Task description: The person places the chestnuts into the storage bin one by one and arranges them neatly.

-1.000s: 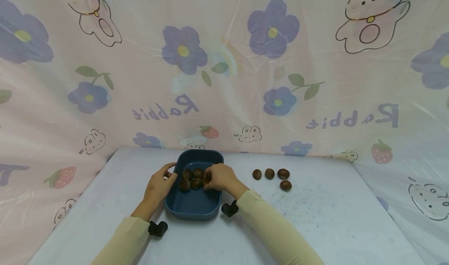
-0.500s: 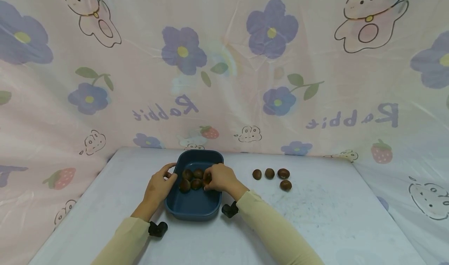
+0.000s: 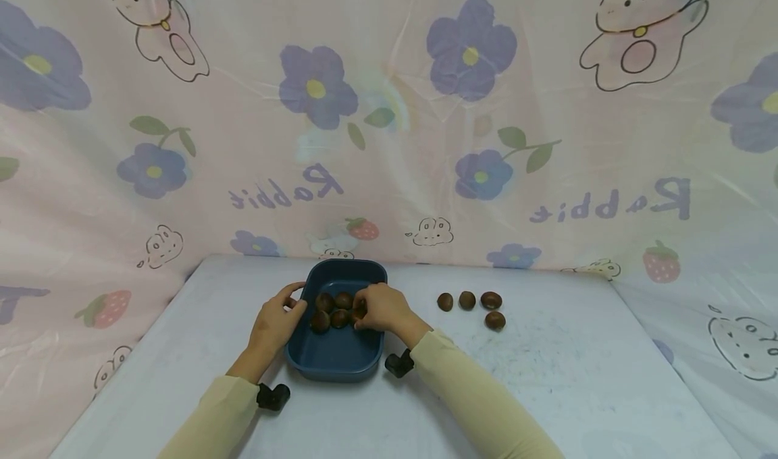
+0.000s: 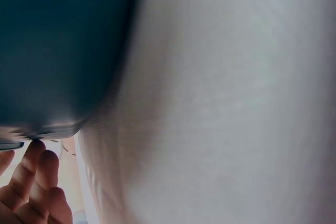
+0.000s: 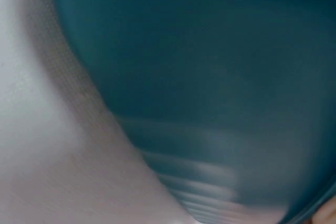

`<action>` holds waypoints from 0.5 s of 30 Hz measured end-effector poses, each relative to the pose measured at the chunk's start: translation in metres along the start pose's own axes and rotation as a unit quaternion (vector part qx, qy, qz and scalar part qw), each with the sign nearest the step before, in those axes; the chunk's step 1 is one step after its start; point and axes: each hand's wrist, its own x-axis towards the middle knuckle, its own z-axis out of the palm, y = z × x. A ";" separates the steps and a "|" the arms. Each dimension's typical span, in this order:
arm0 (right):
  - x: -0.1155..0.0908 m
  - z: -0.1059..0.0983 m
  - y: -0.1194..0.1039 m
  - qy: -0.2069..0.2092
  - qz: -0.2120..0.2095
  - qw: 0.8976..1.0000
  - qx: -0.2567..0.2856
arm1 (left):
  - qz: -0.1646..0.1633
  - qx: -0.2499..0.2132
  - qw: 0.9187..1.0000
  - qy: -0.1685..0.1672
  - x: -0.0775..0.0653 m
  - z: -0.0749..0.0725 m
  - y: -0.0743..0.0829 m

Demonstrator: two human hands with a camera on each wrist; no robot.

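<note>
A dark blue rectangular box [image 3: 334,358] stands on the white table, with several brown chestnuts [image 3: 325,302] grouped inside it in two rows. My left hand [image 3: 273,320] rests its fingertips against the box's left rim. In the left wrist view, relaxed fingers [image 4: 47,169] touch the outer wall. Reaching over the right rim, my right hand [image 3: 383,308] pinches a chestnut [image 3: 358,315] at the right end of the group, partly hidden by the fingers. The right wrist view is mostly filled by the box's outer wall [image 5: 199,77], with a bit of finger at the lower right corner.
To the right of the box, several loose chestnuts [image 3: 467,300] lie on the table [image 3: 565,351], three in a row and one in front of them. A patterned curtain [image 3: 389,142] hangs behind the table's back edge. A small black camera sits at each wrist.
</note>
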 end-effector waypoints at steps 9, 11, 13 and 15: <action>0.000 -0.001 0.001 0.003 -0.004 1.000 0.012 | 0.002 -0.002 1.000 0.003 -0.001 0.000 -0.001; 0.000 -0.001 0.001 0.005 -0.005 1.000 0.018 | 0.002 -0.002 1.000 0.004 -0.001 0.000 -0.001; 0.000 -0.001 0.002 0.008 -0.008 1.000 0.025 | 0.002 -0.003 1.000 0.004 -0.001 0.000 -0.001; -0.001 -0.001 0.003 0.011 -0.012 0.999 0.030 | 0.003 -0.004 1.000 0.004 -0.001 0.000 -0.001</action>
